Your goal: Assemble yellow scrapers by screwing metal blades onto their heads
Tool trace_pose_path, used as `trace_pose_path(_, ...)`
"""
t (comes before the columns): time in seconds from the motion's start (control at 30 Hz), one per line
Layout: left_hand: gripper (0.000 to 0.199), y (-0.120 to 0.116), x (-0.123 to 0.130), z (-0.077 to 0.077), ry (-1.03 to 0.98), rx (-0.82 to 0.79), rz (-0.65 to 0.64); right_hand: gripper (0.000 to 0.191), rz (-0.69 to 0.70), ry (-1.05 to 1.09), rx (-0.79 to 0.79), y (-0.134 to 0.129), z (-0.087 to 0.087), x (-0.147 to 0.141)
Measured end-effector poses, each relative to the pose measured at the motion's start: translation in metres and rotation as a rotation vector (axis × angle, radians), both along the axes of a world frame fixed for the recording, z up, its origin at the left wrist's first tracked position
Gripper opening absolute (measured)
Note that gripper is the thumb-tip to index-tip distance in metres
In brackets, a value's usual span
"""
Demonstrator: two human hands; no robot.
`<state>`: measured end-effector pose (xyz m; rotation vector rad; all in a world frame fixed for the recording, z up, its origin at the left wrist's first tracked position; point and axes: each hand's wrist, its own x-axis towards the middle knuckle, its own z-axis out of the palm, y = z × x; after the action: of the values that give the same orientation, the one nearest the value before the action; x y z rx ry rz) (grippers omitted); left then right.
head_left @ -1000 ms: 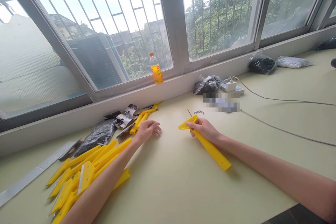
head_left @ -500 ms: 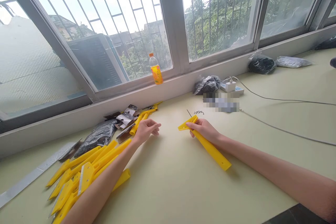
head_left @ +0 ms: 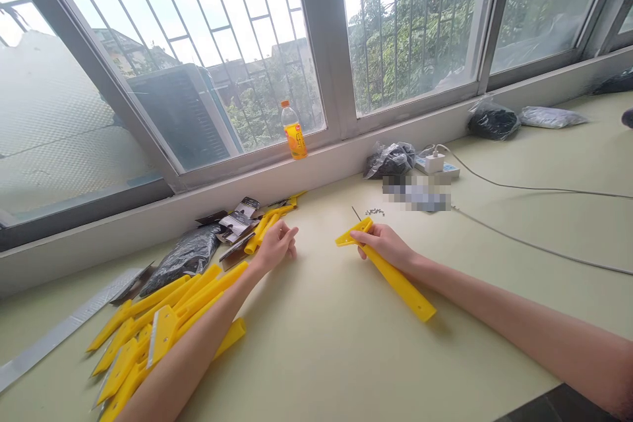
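Note:
My right hand [head_left: 388,244] grips a yellow scraper [head_left: 398,283] near its wide head, the handle slanting down to the right. A thin metal rod [head_left: 357,213] shows just beyond the head; its other end is hidden. Small shiny metal pieces, perhaps screws [head_left: 374,212], lie behind. My left hand [head_left: 277,244] is closed with curled fingers over the table, and whatever may be in them is hidden. Beside it are more yellow scraper parts [head_left: 260,231]. Several yellow scrapers with blades [head_left: 163,336] lie piled at the left, partly under my left forearm.
Printed cards [head_left: 240,219] and a black plastic bag [head_left: 185,250] lie at the left by the sill. A drink bottle [head_left: 295,135] stands on the ledge. Farther right are another bag [head_left: 390,159], a power strip with a white plug [head_left: 435,161] and grey cables [head_left: 534,252].
My left hand has shifted slightly to the left and its fingers have curled in more. My right hand and the scraper have stayed in place.

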<state>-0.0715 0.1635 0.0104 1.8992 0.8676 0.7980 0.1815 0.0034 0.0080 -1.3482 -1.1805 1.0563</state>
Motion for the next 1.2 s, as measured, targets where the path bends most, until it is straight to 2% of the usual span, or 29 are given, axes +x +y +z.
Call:
trace_pose_path(0.3,0.041,-0.0008,0.0001,0.0003,0.001,-0.003,-0.006,0.045,0.003,-0.003,0.003,-0.0006,0.0013,-0.0008)
trace_pose_path(0.57,0.048,-0.0071,-0.0003,0.0045,0.021,0.026,0.013,0.043,0.008,-0.006,0.012,-0.0008,0.0017,-0.0006)
trace_pose_path(0.87,0.039,-0.0064,0.0009,0.0066,0.027,-0.08,-0.001,0.045,0.009,-0.013,0.005,-0.0012,0.0018,-0.0007)
trace_pose_path(1.2,0.042,-0.0059,-0.0004,0.0047,0.066,0.083,0.059,0.04,0.01,0.0,0.007,0.001,-0.0003,-0.0005)
